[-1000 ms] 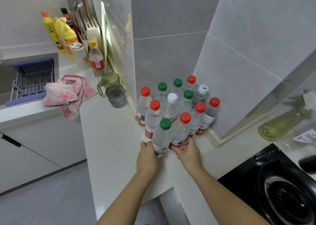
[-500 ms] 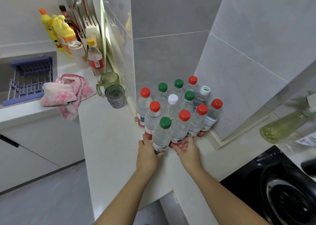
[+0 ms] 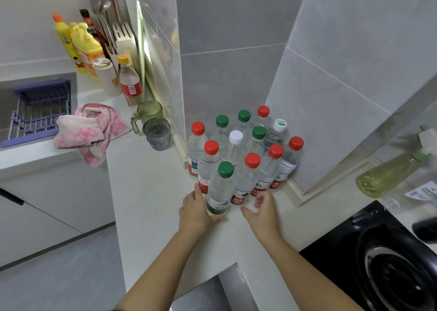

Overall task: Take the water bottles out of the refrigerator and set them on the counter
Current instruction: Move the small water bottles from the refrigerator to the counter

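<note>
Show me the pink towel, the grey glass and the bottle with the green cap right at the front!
pink towel [image 3: 91, 127]: head view, on its bunched-up middle.
grey glass [image 3: 158, 138]: head view, on its side wall.
front green-cap bottle [image 3: 220, 189]: head view, on its clear body above the label.

Twelve clear plastic water bottles [image 3: 246, 180], capped red, green or white, stand upright, clustered in the corner of the white counter [image 3: 146, 187]. One green-capped bottle [image 3: 220, 192] stands frontmost.

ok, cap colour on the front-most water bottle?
Green cap on the front bottle, plain in the head view.
</note>
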### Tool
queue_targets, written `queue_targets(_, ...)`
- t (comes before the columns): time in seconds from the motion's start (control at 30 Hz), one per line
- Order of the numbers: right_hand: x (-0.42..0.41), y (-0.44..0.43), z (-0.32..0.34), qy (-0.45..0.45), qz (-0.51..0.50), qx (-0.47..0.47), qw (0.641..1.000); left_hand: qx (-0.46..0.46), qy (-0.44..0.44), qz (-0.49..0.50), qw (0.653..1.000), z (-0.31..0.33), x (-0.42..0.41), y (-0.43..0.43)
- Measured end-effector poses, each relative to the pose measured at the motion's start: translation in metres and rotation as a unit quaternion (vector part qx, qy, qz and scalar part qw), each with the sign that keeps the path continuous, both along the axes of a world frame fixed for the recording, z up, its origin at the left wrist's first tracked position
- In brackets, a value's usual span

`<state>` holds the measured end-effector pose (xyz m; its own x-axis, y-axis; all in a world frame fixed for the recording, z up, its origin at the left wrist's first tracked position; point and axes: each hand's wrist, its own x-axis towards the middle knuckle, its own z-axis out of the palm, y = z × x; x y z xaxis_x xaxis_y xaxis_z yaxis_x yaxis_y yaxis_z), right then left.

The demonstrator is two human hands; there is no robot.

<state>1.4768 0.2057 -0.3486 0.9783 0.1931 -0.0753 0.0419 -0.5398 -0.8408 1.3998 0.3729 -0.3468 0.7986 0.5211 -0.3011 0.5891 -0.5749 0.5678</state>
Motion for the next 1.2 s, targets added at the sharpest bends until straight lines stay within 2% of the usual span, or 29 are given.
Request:
queue_targets(0.1, -0.004, -0.005, -0.001, -0.010, -0.065, -0.044, 0.997, 0.053, 0.049, -0.047, 0.996, 0.002, -0.002, 0.019)
queue_targets(0.27, -0.006, 0.005, 0.001, 0.044, 0.006, -0.088, 0.995, 0.051, 0.037, -0.116, 0.991, 0.012, 0.011, 0.042)
queue_targets(0.37, -0.005, 0.016, 0.002, 0.066, 0.013, -0.093, 0.993, 0.044, 0.049, -0.145, 0.987, 0.013, 0.016, 0.044)
queue_targets(0.87, -0.004, 0.021, 0.004, 0.053, 0.036, -0.125, 0.990, 0.031, 0.052, -0.148, 0.987, 0.010, 0.018, 0.045)
queue_targets(1.03, -0.011, 0.024, 0.007, 0.094, 0.045, -0.193, 0.976, 0.040, 0.059, -0.153, 0.986, 0.014, 0.017, 0.045)
queue_targets(1.1, -0.010, 0.031, 0.009, 0.100, 0.018, -0.222, 0.970, 0.042, 0.063, -0.154, 0.985, 0.017, 0.016, 0.045)
queue_targets(1.2, -0.008, 0.051, 0.015, 0.123, -0.044, -0.215, 0.968, 0.045, 0.066, -0.153, 0.985, 0.019, 0.017, 0.043)
